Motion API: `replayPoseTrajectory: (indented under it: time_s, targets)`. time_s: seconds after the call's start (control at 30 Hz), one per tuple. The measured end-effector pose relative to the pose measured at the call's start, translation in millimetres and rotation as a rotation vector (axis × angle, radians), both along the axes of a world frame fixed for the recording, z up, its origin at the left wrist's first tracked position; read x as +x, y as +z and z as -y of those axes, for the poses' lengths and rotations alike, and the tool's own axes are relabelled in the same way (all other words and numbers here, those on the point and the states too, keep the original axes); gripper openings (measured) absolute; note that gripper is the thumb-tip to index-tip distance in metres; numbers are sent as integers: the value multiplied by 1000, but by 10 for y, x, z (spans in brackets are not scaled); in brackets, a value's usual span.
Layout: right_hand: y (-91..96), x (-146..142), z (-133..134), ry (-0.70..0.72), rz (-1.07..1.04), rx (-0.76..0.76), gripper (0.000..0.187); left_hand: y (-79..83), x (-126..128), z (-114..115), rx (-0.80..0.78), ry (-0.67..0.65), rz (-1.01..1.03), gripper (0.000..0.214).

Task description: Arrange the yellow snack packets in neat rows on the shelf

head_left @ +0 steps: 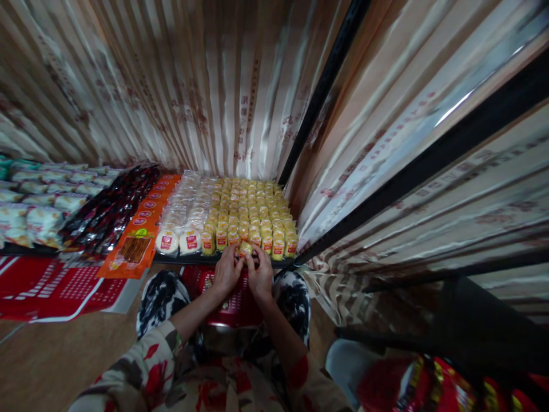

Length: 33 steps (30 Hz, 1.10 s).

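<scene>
Between my two hands is a small yellow wrapped snack pack (pixel 246 249), pinched from both sides by the fingertips. My left hand (pixel 227 269) is closed on its left side and my right hand (pixel 259 272) on its right. Just beyond them, tight rows of yellow snack packs (pixel 253 209) with orange-red labels fill the right end of a low dark shelf (pixel 195 258). Below my wrists, between my knees, sits a red perforated basket (pixel 240 306) holding a few small items, too small to name. The forearms partly cover it.
Left along the shelf lie clear packs of round white pieces (pixel 167 241), orange flat bags (pixel 135 246), dark shiny packs (pixel 114 212) and white bags (pixel 45 220). Black poles (pixel 326 86) and patterned curtains (pixel 240 74) stand behind and to the right. Red packets (pixel 450 383) lie at lower right.
</scene>
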State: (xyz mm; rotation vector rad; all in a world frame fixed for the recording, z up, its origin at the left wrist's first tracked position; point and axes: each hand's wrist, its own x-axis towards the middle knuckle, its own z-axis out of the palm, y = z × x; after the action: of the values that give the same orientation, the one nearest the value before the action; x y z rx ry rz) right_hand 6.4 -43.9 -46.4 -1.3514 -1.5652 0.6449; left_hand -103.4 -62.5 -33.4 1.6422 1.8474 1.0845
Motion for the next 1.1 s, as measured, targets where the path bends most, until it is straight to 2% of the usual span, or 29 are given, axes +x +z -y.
replayPoseTrajectory:
  time_s: [0.27, 0.43, 0.57, 0.87, 1.1]
  targets:
    - [7, -79, -47, 47, 76, 74, 36, -61, -35, -69, -74, 61, -98, 19]
    - [-80, -64, -11, 21, 129, 135, 35, -142, -46, -112, -86, 111, -103, 25]
    - [-173, -15, 43, 27, 230, 185, 37, -140, -18, -133, -101, 126, -137, 27]
    - [-243, 21, 53, 132, 240, 191, 42, -88, -18, -148, -121, 176, -155, 30]
    - [-287, 63, -5, 42, 286, 113, 45, -80, 17, -177, -134, 189, -193, 31]
